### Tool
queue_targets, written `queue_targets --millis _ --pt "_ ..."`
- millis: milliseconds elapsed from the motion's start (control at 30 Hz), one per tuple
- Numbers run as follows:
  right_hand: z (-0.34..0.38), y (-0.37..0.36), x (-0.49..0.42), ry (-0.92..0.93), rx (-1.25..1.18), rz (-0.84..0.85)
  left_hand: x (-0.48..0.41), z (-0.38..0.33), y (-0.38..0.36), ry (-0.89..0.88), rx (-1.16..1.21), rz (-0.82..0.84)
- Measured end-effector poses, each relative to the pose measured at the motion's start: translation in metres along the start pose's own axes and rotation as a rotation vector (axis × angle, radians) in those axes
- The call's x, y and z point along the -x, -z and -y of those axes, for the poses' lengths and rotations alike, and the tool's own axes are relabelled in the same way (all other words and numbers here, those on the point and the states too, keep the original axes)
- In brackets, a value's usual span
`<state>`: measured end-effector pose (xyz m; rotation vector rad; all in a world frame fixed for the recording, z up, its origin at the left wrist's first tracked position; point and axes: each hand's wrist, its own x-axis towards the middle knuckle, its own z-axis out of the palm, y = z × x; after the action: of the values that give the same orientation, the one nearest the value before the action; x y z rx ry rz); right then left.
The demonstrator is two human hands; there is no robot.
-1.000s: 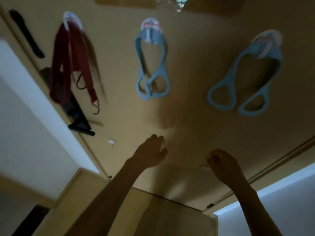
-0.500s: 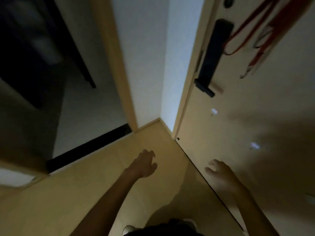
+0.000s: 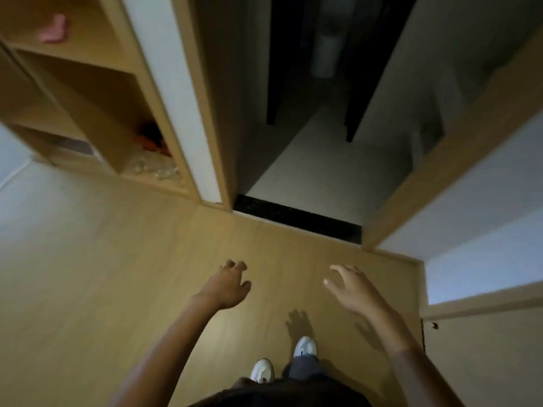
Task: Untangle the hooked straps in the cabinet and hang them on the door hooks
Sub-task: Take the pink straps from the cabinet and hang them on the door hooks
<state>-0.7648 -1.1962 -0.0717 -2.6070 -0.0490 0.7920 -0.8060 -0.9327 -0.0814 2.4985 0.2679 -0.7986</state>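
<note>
Bare forearms, white sneakers (image 3: 262, 370), dark trousers (image 3: 302, 368)

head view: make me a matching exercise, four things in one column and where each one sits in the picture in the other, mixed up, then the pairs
Things
1. pink object
2. left hand
3. white shoes
4. black threshold strip

Places
A. on the wooden floor at the bottom of the picture, below the hands
B. on an upper shelf of the open cabinet, top left
C. across the foot of the dark doorway
D. held open over the floor, beside the right hand

Pairs: 1-B, 2-D, 3-A, 4-C
</note>
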Motion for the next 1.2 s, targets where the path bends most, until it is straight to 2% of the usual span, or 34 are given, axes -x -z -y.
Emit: queue_targets --millis 200,533,767,900,1000,1200 --pt "0.108 -0.017 -0.077 0.23 0.123 0.148 0.003 0.087 0.036 0.231 0.156 -0.088" --pt "0.242 -0.005 -0.221 0.388 0.237 0.245 -0.046 0.172 0.134 0.474 0.361 -0.228" --pt "0.376 -0.026 -0.287 0.551 0.377 0.337 -0.045 0.239 0.174 0.632 0.502 -0.299" --pt "0.457 -0.057 -0.307 0.637 0.397 0.405 -0.047 0.297 0.19 0.692 0.557 -0.346" --pt "0.512 -0.084 -0.322 0.677 0.417 0.393 -0.057 0.351 0.209 0.716 0.572 -0.368" --pt "0.599 -0.117 -0.345 0.622 0.469 0.398 -0.076 0.454 0.273 0.699 0.595 -0.371"
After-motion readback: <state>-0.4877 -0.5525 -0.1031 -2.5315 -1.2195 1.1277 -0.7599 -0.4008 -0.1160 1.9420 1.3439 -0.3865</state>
